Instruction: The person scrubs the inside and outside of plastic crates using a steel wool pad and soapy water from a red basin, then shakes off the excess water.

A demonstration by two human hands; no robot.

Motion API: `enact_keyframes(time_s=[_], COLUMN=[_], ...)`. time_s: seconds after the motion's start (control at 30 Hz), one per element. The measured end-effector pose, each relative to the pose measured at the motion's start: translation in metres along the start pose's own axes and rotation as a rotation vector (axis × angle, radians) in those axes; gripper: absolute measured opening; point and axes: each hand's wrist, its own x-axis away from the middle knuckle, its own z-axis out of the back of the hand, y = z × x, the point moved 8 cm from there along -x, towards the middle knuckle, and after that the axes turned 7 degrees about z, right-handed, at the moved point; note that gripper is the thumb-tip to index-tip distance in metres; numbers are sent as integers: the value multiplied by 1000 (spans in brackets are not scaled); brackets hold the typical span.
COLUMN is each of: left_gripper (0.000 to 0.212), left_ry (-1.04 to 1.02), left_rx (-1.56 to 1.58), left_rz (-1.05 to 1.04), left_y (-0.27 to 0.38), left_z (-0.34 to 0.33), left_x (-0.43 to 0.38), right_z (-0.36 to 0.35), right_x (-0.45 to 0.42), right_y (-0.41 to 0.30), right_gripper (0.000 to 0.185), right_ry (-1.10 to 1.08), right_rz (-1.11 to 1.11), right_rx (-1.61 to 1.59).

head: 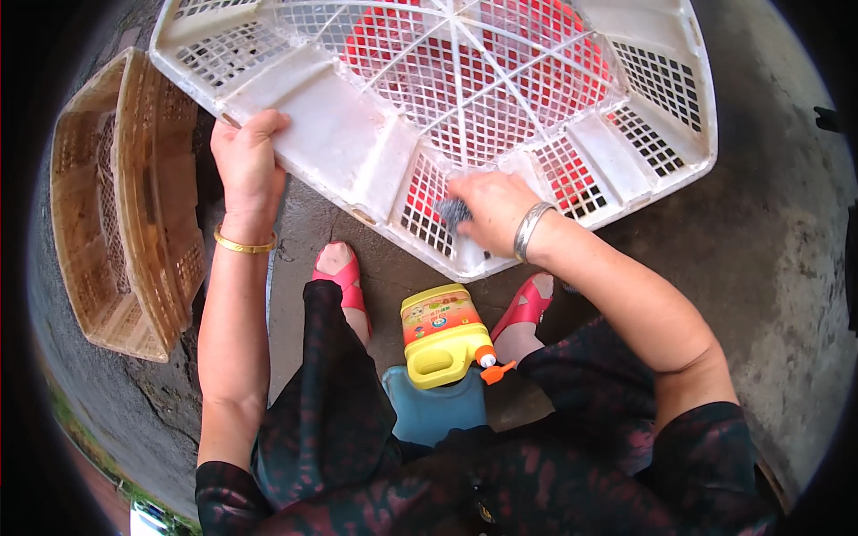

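A white plastic mesh crate (335,120) with an angular rim is tilted up before me. My left hand (249,157) grips its rim on the left, thumb on the inside. In my right hand (495,208) is a grey scouring pad (454,213), pressed to the inner side wall near the lower corner. The pad looks slightly blurred. Through the mesh shows a red basin (583,74), mostly hidden behind the crate.
Yellowed plastic crates (127,201) stand nested on edge at the left. A yellow detergent jug (442,335) with an orange flip cap lies between my feet, by a blue plastic stool (436,409). The concrete floor (751,281) is wet in places.
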Motion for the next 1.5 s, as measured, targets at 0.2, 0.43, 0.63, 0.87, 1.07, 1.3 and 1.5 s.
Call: enact_keyframes(time_s=[0.2,0.43,0.63,0.87,1.07,1.3,1.5], left_gripper=[41,40,41,41,35,18,24], left_ry=[9,42,18,40,-10,-41,-81], left_rx=[4,16,45,9,-24,-215,-277], left_rz=[2,-11,-50,-143,-259,-355,-362], left_y=[0,-5,-3,6,27,75,64], left_z=[0,-1,-8,1,-18,-43,-116], left_x=[4,9,14,16,34,37,41], right_z=[20,-15,25,-16,47,48,-6], right_x=[-10,23,42,40,66,77,4], right_y=[-18,-3,-26,-15,9,-4,25], right_gripper=[32,28,26,24,21,24,22], right_ry=[382,117,591,464,487,160,-89], right_rz=[121,103,34,80,123,147,34], right_rx=[-377,-18,-394,-105,66,179,304])
